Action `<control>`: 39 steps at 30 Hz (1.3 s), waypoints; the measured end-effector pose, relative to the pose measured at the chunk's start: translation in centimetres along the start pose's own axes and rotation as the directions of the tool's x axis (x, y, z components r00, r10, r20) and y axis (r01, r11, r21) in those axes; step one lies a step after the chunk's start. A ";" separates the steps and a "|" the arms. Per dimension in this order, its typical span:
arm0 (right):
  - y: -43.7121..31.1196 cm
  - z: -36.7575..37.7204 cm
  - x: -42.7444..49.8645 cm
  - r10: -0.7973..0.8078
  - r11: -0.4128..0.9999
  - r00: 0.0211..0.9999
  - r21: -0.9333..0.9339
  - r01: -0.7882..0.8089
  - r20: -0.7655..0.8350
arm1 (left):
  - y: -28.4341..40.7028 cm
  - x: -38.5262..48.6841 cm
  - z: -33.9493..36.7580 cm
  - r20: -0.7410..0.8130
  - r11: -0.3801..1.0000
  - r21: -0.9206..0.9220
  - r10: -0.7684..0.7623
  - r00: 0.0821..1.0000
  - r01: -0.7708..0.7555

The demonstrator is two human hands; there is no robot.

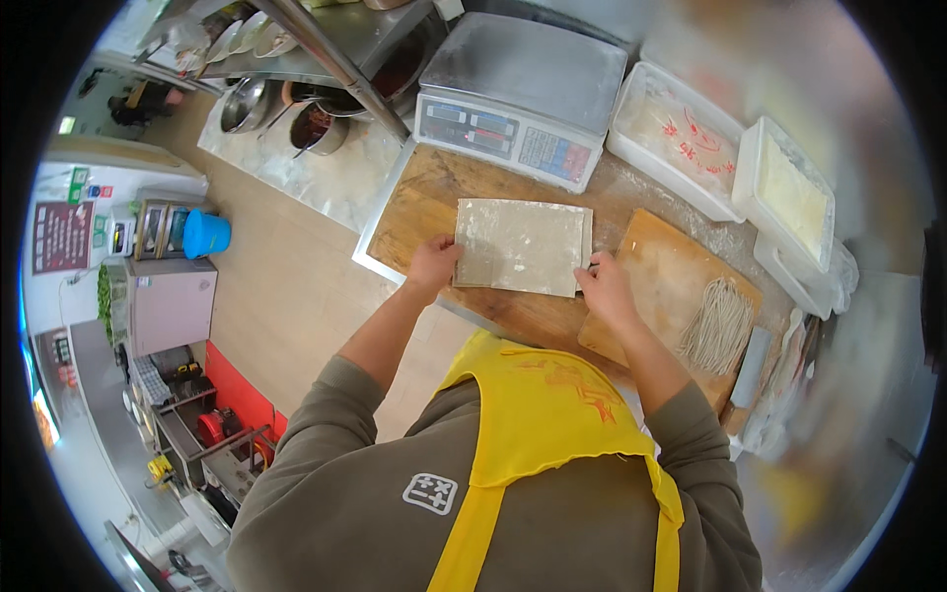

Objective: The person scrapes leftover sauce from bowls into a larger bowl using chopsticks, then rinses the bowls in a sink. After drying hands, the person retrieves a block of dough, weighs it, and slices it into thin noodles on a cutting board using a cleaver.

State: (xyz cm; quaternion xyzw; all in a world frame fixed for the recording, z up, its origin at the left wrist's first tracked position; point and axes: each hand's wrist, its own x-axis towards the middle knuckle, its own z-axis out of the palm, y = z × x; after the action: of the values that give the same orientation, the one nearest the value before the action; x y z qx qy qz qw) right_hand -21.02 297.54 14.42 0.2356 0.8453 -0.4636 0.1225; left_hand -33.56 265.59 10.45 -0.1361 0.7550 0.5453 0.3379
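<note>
A rectangular, layered sheet of greyish dough [524, 246], dusted with flour, lies on the wooden worktop [414, 200] in front of me. My left hand [435, 264] pinches its left edge between thumb and fingers. At the lower right corner, my right hand [607, 286] grips the opposite edge; a small dark spot shows by its fingertips, too small to identify. To the right is a wooden cutting board [644, 281], partly behind my right forearm. On that board rests a bundle of cut noodles [718, 325], with a broad-bladed knife [751, 366] beside it.
A digital scale [510, 111] stands behind the dough. White plastic tubs, one with a bag inside [677, 137] and one with pale flour [792, 185], sit at the back right. Pots [318, 129] stand on a marbled counter at left, below a metal shelf [355, 44].
</note>
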 end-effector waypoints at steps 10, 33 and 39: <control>-2.0 2.9 0.4 0.310 0.777 0.949 0.590 -0.219 -0.056 | 1.5 -1.4 0.6 -0.164 0.911 0.372 0.253 0.953 -0.178; -2.3 3.5 2.3 0.260 0.424 0.957 0.875 -0.235 0.131 | 5.2 0.2 4.8 0.507 0.950 -0.042 0.288 0.813 -0.310; -1.6 4.0 3.3 0.299 0.596 0.954 0.777 -0.201 0.016 | 1.3 2.2 -3.8 -0.024 0.939 -0.309 0.149 0.989 -0.149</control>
State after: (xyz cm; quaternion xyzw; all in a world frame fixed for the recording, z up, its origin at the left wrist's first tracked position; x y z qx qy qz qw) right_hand -24.68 294.35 12.01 0.4077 0.5298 -0.7433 0.0247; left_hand -37.28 262.94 10.59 -0.1302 0.6683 0.6808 0.2700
